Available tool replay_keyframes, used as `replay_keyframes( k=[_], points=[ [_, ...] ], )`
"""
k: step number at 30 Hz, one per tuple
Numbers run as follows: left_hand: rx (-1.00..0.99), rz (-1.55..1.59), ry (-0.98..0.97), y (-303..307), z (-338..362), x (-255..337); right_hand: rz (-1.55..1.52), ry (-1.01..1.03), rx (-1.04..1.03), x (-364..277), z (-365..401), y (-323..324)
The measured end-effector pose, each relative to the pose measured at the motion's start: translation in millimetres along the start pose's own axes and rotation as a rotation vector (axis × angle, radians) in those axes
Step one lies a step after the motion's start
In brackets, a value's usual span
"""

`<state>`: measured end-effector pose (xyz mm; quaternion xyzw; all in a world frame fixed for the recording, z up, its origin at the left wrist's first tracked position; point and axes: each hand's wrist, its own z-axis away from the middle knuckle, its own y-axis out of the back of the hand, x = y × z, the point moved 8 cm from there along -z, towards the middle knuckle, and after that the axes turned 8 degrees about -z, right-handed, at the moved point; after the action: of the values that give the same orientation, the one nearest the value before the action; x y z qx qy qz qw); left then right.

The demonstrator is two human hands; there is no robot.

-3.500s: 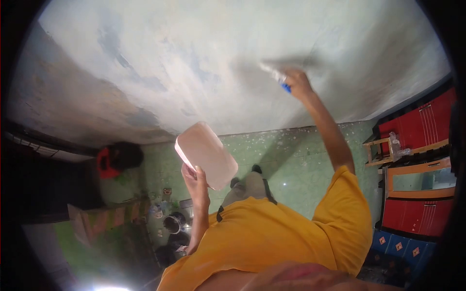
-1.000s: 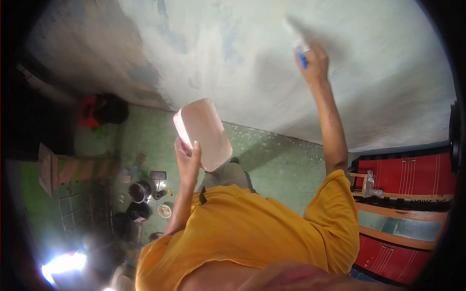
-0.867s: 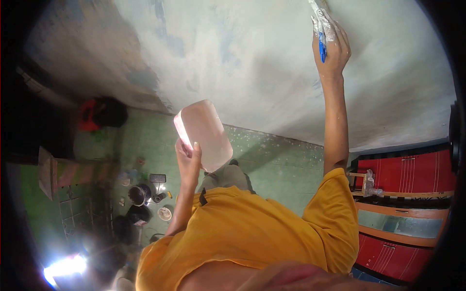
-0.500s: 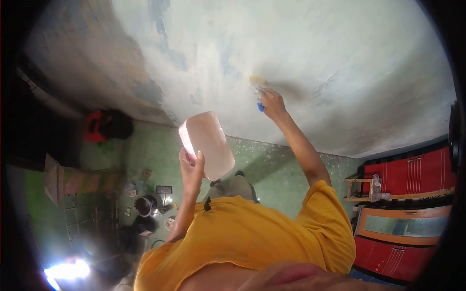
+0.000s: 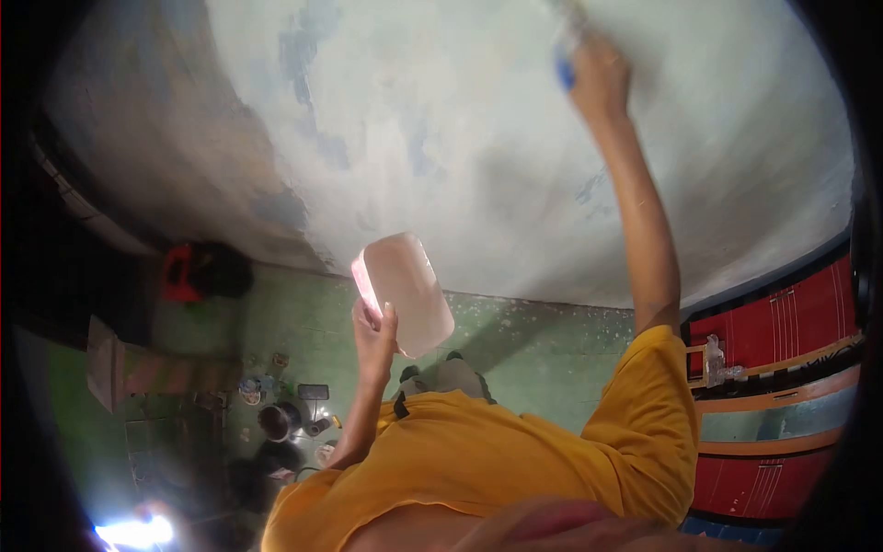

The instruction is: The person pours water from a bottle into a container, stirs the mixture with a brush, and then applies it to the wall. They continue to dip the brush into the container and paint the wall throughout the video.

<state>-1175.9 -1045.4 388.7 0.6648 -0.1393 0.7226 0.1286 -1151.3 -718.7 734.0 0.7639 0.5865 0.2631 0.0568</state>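
Note:
My left hand (image 5: 375,340) grips a rectangular plastic container (image 5: 405,293) by its side, thumb at the near edge. A pale, whitish content or inner face shows inside it. My right hand (image 5: 602,78) is raised high against the wall, closed around a paintbrush (image 5: 567,66) with a blue handle end. The brush's bristles lie near the top edge of the view, smeared by motion. Patchy white paint covers the wall (image 5: 441,120), with grey-blue and brownish areas showing on the left.
Green floor tiles (image 5: 533,345) below carry white spatters. At the left stand a red and black object (image 5: 189,272), a dark bucket (image 5: 279,421) and several small items. Red-fronted cabinets (image 5: 773,317) line the right side, and a bright light (image 5: 134,532) glares lower left.
My right hand with the paintbrush has swept up and to the right along the wall. The container in my left hand sits slightly lower and further right in view.

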Motion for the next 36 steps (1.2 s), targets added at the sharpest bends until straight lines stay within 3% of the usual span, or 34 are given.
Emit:
replay_keyframes(
  k=[1, 3, 4, 5, 9, 11, 13, 17, 18, 21, 23, 25, 28, 31, 33, 35, 36],
  points=[
    [0.013, 0.007, -0.008, 0, 1, -2, 0.14, -0.095, -0.291, -12, 27, -36],
    [0.044, 0.014, -0.024, -1, -1, -3, 0.163, -0.017, -0.387, -44, 98, -94],
    [0.06, 0.011, -0.028, -1, -1, -4, 0.011, 0.003, -0.335, -66, 124, -100],
    [0.075, 0.006, -0.03, 0, -1, -4, -0.108, -0.007, -0.462, -77, 153, -117],
    [0.042, -0.01, -0.036, 5, -2, -14, -0.4, -0.172, -0.753, -95, 162, -112],
    [0.03, 0.021, -0.035, 1, 2, 2, -0.305, -0.105, -0.54, -70, 122, -87],
    [0.039, -0.022, -0.045, 5, -1, -9, -0.309, -0.243, -0.263, -17, 60, -50],
    [0.095, -0.017, -0.097, 7, 1, -5, -0.098, -0.073, 0.12, 8, -34, 31],
    [0.081, 0.0, -0.078, 6, 1, -5, -0.103, -0.147, 0.088, 5, -43, 35],
    [0.056, 0.03, -0.028, 6, 2, -5, 0.056, -0.111, -0.133, -11, 2, -19],
    [0.061, 0.011, -0.004, 6, 2, -7, 0.264, 0.047, -0.165, -52, 56, -65],
    [0.115, 0.022, -0.041, 5, 3, -3, -0.026, 0.079, -0.23, -79, 110, -99],
    [0.112, -0.005, -0.052, 6, 5, 5, -0.247, -0.053, -0.47, -104, 154, -121],
    [0.11, 0.015, -0.071, 3, 10, 24, -0.528, -0.383, -0.454, -110, 159, -99],
    [0.145, 0.019, -0.124, 2, 13, 32, -0.752, -0.554, -0.189, -101, 175, -89],
    [0.149, 0.001, -0.198, 3, 9, 28, -0.806, -0.658, -0.056, -102, 173, -44],
    [0.128, -0.043, -0.208, 4, 2, 18, -0.89, -0.809, -0.13, -110, 165, -14]
  ],
)
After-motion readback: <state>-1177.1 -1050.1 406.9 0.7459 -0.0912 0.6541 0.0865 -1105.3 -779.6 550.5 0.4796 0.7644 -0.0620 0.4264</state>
